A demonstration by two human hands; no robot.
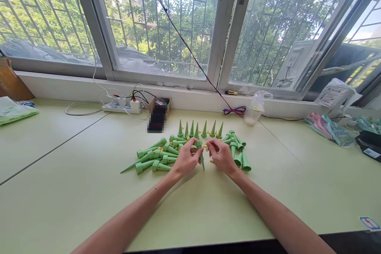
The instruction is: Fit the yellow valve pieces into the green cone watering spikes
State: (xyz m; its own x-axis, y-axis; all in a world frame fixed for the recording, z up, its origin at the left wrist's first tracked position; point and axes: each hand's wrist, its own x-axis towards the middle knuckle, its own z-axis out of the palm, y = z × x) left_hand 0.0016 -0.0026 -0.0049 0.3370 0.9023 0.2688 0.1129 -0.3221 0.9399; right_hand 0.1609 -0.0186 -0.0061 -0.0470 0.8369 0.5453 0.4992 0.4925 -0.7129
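Between the left fingers (191,142), a green spike (202,162) slants tip-down.

The left hand (188,158) holds a green spike (202,162), its tip angled down, over the counter (208,214). The right hand (220,155) pinches a small yellow piece (205,148) near the spike's capped end; whether they touch is hard to tell. Behind stand upright green cones (204,129), with capped spikes (145,165) heaped left and more green pieces (233,151) clustered right.

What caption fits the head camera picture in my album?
Left hand holds a tapered green plastic cone while the right hand pinches a small yellow piece beside it.
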